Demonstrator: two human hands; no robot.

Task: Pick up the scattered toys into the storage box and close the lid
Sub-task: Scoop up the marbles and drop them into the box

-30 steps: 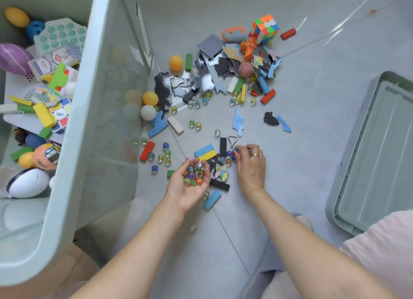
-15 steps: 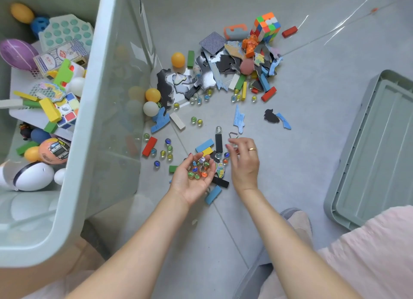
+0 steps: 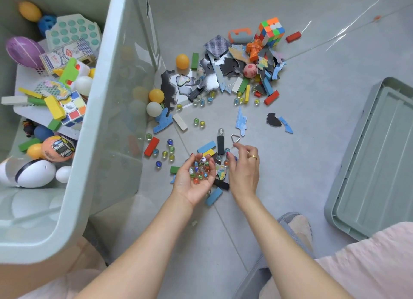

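I sit on a gray floor (image 3: 312, 164) made of big smooth tiles. Thin lines (image 3: 230, 231) run between the tiles. Far up on the right, a shiny see-through strip (image 3: 348, 23) lies flat across the floor. A tiny orange spot (image 3: 377, 18) sits just beside it. My foot is down low on the right in a soft gray slipper (image 3: 288, 217). My pink clothes (image 3: 368, 265) fill the bottom right corner, and a bit more pink shows at the bottom left. A tiny pale scrap (image 3: 194, 223) lies on the floor close to me. I can't tell what it is.
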